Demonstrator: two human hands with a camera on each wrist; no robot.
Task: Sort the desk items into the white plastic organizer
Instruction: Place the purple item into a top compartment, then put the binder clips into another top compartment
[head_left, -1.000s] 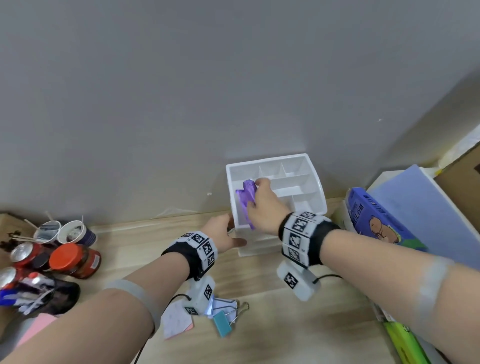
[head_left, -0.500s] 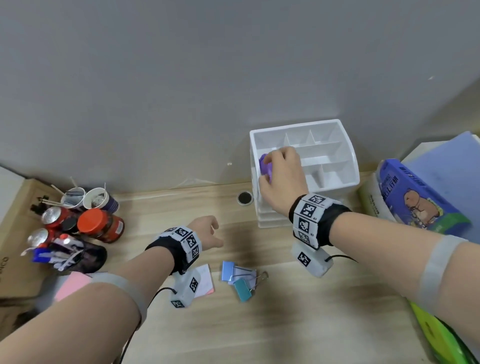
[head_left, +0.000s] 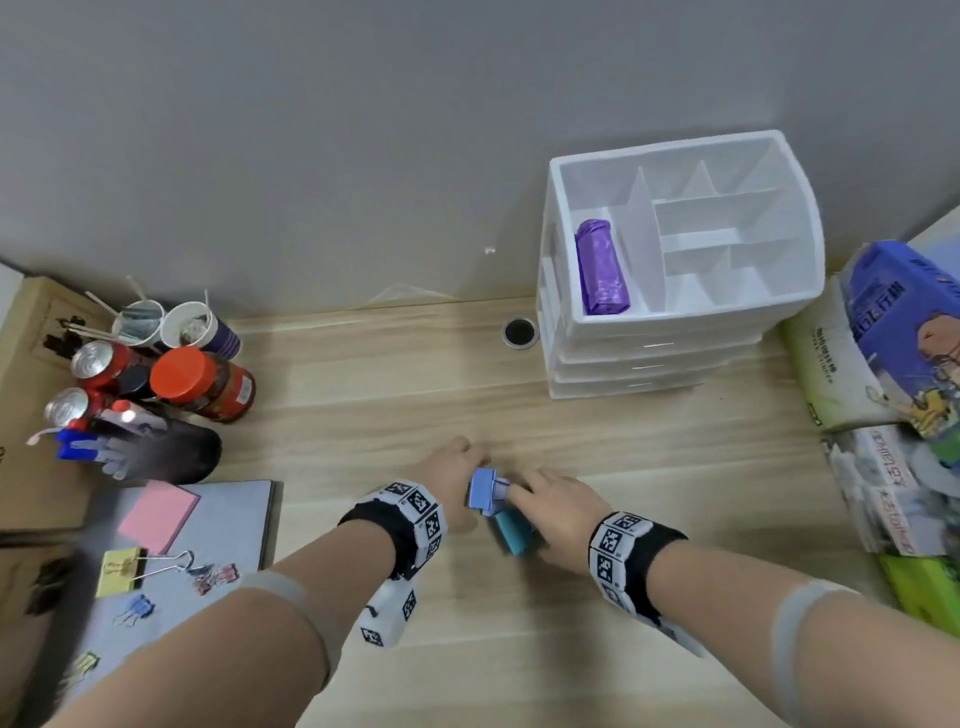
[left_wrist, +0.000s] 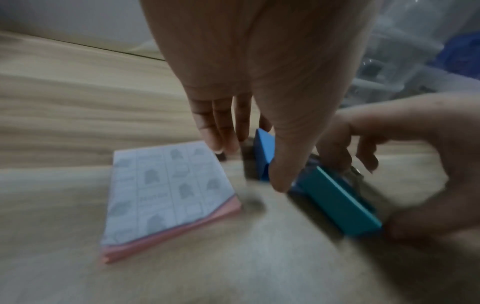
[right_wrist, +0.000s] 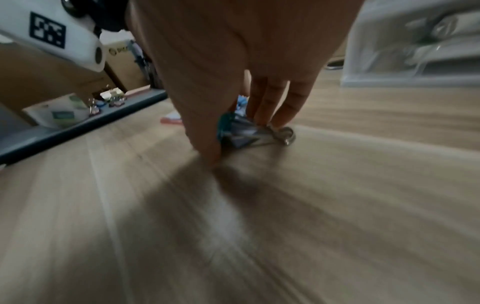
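The white organizer (head_left: 685, 322) stands at the back right of the wooden desk, and a purple roll (head_left: 602, 270) lies in its left compartment. Both hands meet at the desk's middle over two binder clips. My left hand (head_left: 467, 480) (left_wrist: 252, 164) pinches the blue binder clip (head_left: 485, 491) (left_wrist: 265, 152) between thumb and fingers. My right hand (head_left: 524, 501) (right_wrist: 241, 137) pinches the teal binder clip (head_left: 514, 532) (left_wrist: 337, 201) (right_wrist: 224, 123), its fingers on the metal handles (right_wrist: 283, 133). A printed sticky-note pad (left_wrist: 168, 195) lies just left of the clips.
Soda cans, a red-lidded jar (head_left: 202, 384) and paper cups (head_left: 192, 325) crowd the left edge. A grey notebook (head_left: 234, 519) at lower left carries a pink sticky pad (head_left: 158, 514) and several small clips. Tissue packs (head_left: 883, 364) line the right. A cable hole (head_left: 519, 331) sits beside the organizer.
My right hand left the purple roll in the organizer and came back down to the teal clip. My left hand moved right onto the blue clip.
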